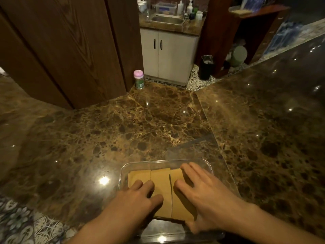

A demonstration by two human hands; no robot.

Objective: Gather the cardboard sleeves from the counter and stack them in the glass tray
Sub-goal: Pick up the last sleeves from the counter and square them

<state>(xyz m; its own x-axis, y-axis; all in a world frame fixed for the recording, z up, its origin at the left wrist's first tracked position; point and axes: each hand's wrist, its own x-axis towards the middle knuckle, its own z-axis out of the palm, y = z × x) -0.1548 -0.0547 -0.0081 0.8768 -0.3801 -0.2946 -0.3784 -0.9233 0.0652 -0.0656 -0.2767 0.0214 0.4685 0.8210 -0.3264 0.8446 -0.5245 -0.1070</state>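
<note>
far beyond the knuckles of the left hand (139, 198), well apart from it: a small green bottle with a pink cap (139, 80), upright on the dark brown marbled stone table (158, 120). left hand itself over the near left part of the clear rectangular glass tray (121, 175), fingers bent, tips down on the tan flat cardboard sleeves (161, 205); cannot tell whether pinching an edge or only pressing.

just past those fingertips, the left sleeve (139, 176), lying in the tray. under the thumb, the middle sleeve (161, 178), touching both neighbours and seemingly lapped over the right one. long axes all running away from the wrists, near to far, side by side rather than piled.

further right, the right sleeve (175, 175) beneath the right hand (207, 196), released, fingers fairly straight and spread flat on top, thumb at the near end.

nothing but sleeves visible in the tray; no sleeve seen out on the table. judged close to done: gathered, not yet squared into one stack. probably a sideways slide next, across the long axes, outer sleeves drawn inward over the middle one. left sleeve nearer the left hand, right sleeve already under the right.
</note>
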